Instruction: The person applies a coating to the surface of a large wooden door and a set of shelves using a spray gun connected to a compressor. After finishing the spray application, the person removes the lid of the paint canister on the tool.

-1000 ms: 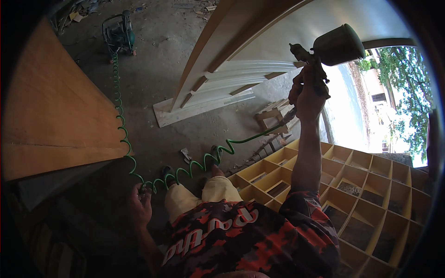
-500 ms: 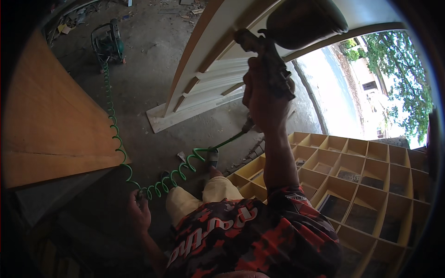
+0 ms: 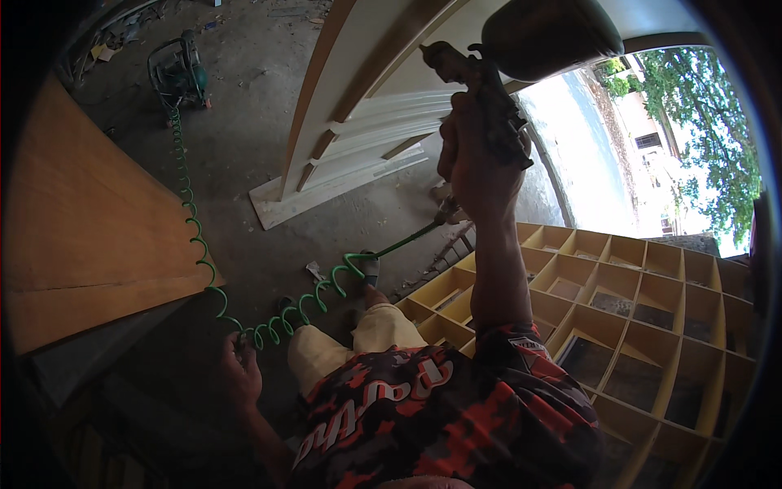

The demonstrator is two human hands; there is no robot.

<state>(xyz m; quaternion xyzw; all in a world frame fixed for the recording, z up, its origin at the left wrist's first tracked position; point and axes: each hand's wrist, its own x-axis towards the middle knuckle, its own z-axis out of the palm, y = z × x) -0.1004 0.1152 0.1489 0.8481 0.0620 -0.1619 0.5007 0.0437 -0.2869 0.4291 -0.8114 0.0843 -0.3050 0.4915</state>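
Note:
My right hand (image 3: 481, 171) grips a spray gun (image 3: 497, 106) with a dark metal cup (image 3: 547, 37); it is raised before an upright white panel (image 3: 322, 90) with brown-edged horizontal strips. A green coiled hose (image 3: 322, 297) runs from below the gun down past my left hand and across to a green compressor (image 3: 186, 77) at the upper left. My left hand (image 3: 242, 367) hangs low with its fingers closed on the coiled hose, near the lower corner of an orange-brown wooden board (image 3: 114, 228).
A yellow wooden grid of compartments (image 3: 619, 326) fills the lower right. A pale plank (image 3: 273, 204) lies on the concrete floor (image 3: 236, 155) under the white panel, with scraps farther back. At the right, a bright opening (image 3: 595, 155) shows a paved area and trees.
Since a second ago my right hand and the spray gun have moved left along the white panel, closer to its strips. My left hand stays low by the hose.

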